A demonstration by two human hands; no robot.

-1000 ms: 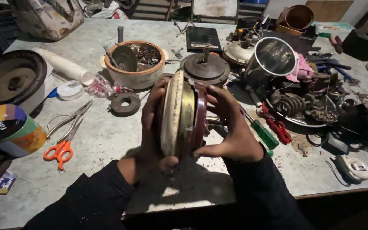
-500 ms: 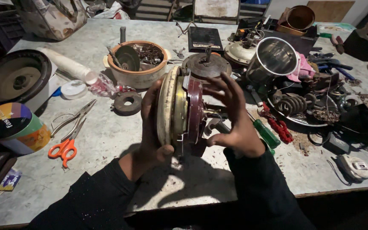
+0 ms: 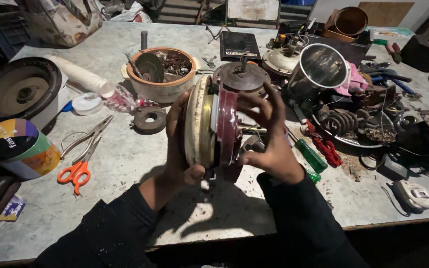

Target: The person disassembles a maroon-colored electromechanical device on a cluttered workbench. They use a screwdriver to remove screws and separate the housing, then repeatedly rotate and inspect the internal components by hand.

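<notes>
I hold a round appliance part on edge above the worktable, near its front middle. It has a cream outer disc and a dark red ring on its right side. My left hand grips the cream side from behind, thumb curled under the lower rim. My right hand presses the dark red side with fingers spread. Both sleeves are black. Behind the part a rusty round plate with a central stub rests on the table.
Orange-handled scissors and pliers lie left. A bowl of scrap parts, a metal pot, a green screwdriver, coiled heating elements and a colourful can crowd the grey table.
The part has turned a little in my hands, showing more of the dark red ring. My right fingers have spread wider over that side.
</notes>
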